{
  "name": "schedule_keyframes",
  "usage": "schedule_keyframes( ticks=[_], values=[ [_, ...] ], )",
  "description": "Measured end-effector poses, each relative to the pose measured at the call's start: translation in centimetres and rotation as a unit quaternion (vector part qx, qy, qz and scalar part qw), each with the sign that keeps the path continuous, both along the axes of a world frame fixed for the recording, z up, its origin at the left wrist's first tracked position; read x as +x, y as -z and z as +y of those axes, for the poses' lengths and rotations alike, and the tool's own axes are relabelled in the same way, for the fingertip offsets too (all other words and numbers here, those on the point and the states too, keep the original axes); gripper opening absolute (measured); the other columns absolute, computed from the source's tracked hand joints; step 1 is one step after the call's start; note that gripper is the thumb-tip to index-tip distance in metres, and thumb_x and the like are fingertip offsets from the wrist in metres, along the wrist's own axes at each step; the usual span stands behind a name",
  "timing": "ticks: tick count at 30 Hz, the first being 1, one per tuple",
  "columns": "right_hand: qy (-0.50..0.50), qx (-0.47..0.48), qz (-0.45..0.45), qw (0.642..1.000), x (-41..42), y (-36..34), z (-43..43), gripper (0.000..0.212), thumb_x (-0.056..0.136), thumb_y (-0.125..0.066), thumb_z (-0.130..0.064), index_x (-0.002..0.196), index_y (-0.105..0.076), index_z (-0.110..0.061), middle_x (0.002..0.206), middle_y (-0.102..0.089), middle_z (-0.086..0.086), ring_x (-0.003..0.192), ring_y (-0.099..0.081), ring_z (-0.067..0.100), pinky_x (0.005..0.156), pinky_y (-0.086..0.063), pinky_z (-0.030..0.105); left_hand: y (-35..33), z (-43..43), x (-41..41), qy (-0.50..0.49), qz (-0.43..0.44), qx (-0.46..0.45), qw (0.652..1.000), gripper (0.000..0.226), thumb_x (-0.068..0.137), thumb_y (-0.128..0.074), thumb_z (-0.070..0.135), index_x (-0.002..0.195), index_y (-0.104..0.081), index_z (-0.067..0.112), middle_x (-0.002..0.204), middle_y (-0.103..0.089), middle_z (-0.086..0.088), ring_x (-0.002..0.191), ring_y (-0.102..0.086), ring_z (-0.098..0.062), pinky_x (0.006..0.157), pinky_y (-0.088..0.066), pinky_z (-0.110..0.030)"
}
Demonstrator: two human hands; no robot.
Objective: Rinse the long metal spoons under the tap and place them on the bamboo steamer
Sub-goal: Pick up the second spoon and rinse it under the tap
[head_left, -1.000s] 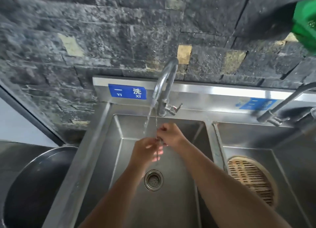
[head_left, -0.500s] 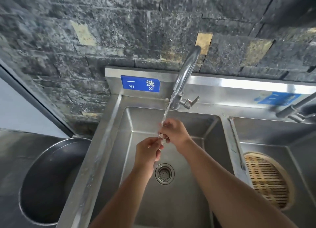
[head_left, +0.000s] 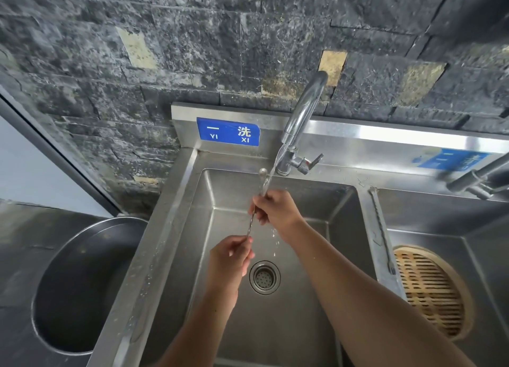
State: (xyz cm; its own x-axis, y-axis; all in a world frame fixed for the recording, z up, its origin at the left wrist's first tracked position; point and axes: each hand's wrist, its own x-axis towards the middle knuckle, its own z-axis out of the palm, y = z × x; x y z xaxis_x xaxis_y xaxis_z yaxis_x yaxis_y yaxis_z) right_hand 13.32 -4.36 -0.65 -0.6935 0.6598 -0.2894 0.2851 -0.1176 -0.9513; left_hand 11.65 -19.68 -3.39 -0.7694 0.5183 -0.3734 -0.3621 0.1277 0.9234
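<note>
I hold a long thin metal spoon (head_left: 252, 223) nearly upright over the left sink basin (head_left: 316, 325). Its small bowl points up, right beside the water stream from the tap (head_left: 300, 119). My right hand (head_left: 275, 211) pinches the upper shaft, and my left hand (head_left: 232, 256) pinches the lower end. Water runs over my right hand and drips below it. A second long twisted metal utensil (head_left: 381, 229) lies on the divider between the basins, its forked end nearest me. The round bamboo steamer (head_left: 432, 292) sits in the right basin.
A drain strainer (head_left: 265, 277) sits in the left basin's floor. A large dark round metal pot (head_left: 82, 284) stands left of the sink. A second tap (head_left: 479, 176) reaches over the right basin. A dark stone wall (head_left: 220, 50) rises behind, with a blue label (head_left: 228, 132) on the backsplash.
My hands have drawn apart along the spoon: the left slid down to its lower end, the right stays high. The spoon's bowl now shows above my right hand. The camera shifted left.
</note>
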Motion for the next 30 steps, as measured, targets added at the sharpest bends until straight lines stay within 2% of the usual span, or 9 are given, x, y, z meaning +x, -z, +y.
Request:
schedule_keyframes(
  ticks=[3, 7, 10, 15, 18, 22, 27, 30],
  values=[
    [0.021, 0.000, -0.001, 1.000, 0.1, 0.0, 0.3, 0.026, 0.097, -0.050, 0.000, 0.075, -0.064, 0.004, 0.047, -0.063, -0.003, 0.038, -0.049, 0.006, 0.040, -0.043, 0.019, 0.2, -0.5, 0.0, 0.008, 0.009, -0.011, 1.000, 0.011, 0.092, -0.065, 0.004, 0.082, -0.069, 0.001, 0.060, -0.059, -0.012, 0.039, -0.042, -0.008, 0.038, -0.030, -0.017],
    [0.066, -0.003, 0.001, 0.998, 0.0, -0.2, 1.1, 0.029, 0.095, -0.050, 0.002, 0.068, -0.062, -0.001, 0.049, -0.063, -0.001, 0.037, -0.048, 0.009, 0.039, -0.043, 0.021, 0.2, -0.6, 0.2, 0.015, 0.013, -0.006, 1.000, 0.012, 0.091, -0.066, 0.004, 0.080, -0.069, 0.000, 0.058, -0.060, -0.010, 0.040, -0.042, -0.009, 0.038, -0.029, -0.017],
    [0.104, -0.002, 0.004, 0.995, -0.1, -0.5, 1.6, 0.035, 0.094, -0.048, 0.002, 0.061, -0.060, -0.006, 0.041, -0.058, -0.002, 0.033, -0.046, 0.008, 0.038, -0.042, 0.020, 0.2, -0.5, 0.6, 0.011, 0.013, 0.003, 1.000, 0.012, 0.091, -0.065, 0.003, 0.081, -0.068, -0.003, 0.058, -0.060, -0.011, 0.038, -0.043, -0.006, 0.038, -0.030, -0.015],
    [0.089, 0.011, 0.013, 0.996, -0.5, -1.1, 1.7, 0.015, 0.089, -0.044, 0.001, 0.085, -0.055, -0.008, 0.051, -0.066, 0.002, 0.036, -0.045, 0.010, 0.036, -0.036, 0.019, 0.7, -1.2, 1.1, -0.003, 0.000, 0.024, 1.000, 0.012, 0.090, -0.065, 0.002, 0.080, -0.067, -0.002, 0.057, -0.060, -0.009, 0.037, -0.042, -0.005, 0.038, -0.030, -0.014],
    [0.051, 0.022, 0.027, 0.998, -0.4, -1.1, 1.1, 0.019, 0.094, -0.043, 0.002, 0.081, -0.051, -0.009, 0.054, -0.068, 0.005, 0.036, -0.045, 0.013, 0.036, -0.034, 0.020, 1.2, -2.3, 1.3, -0.005, 0.000, 0.019, 1.000, 0.012, 0.091, -0.065, 0.002, 0.081, -0.068, -0.003, 0.056, -0.060, -0.007, 0.039, -0.040, -0.009, 0.038, -0.028, -0.016],
    [0.050, 0.020, 0.037, 0.998, -0.3, -0.8, 0.1, 0.029, 0.100, -0.038, -0.005, 0.075, -0.050, -0.011, 0.052, -0.067, 0.007, 0.034, -0.047, 0.016, 0.035, -0.035, 0.020, 1.6, -3.6, 1.3, -0.001, -0.002, 0.017, 1.000, 0.014, 0.091, -0.065, 0.003, 0.078, -0.071, 0.003, 0.056, -0.061, -0.007, 0.041, -0.041, -0.010, 0.037, -0.028, -0.016],
    [0.052, 0.005, 0.046, 0.998, -0.1, -0.4, -1.0, 0.033, 0.106, -0.032, -0.014, 0.089, -0.058, -0.003, 0.053, -0.068, 0.006, 0.034, -0.049, 0.014, 0.036, -0.039, 0.020, 1.9, -4.6, 1.4, 0.004, -0.011, 0.012, 1.000, 0.016, 0.090, -0.065, 0.003, 0.076, -0.072, 0.006, 0.056, -0.061, -0.006, 0.040, -0.039, -0.011, 0.037, -0.027, -0.017],
    [0.043, -0.021, 0.057, 0.997, 0.4, -0.1, -1.4, 0.031, 0.106, -0.035, -0.016, 0.093, -0.060, -0.002, 0.057, -0.069, 0.006, 0.039, -0.052, 0.015, 0.039, -0.043, 0.022, 2.1, -5.3, 1.4, 0.013, -0.033, 0.018, 0.999, 0.014, 0.091, -0.065, 0.002, 0.080, -0.074, 0.004, 0.058, -0.061, -0.010, 0.040, -0.037, -0.010, 0.038, -0.024, -0.017]
  ],
)
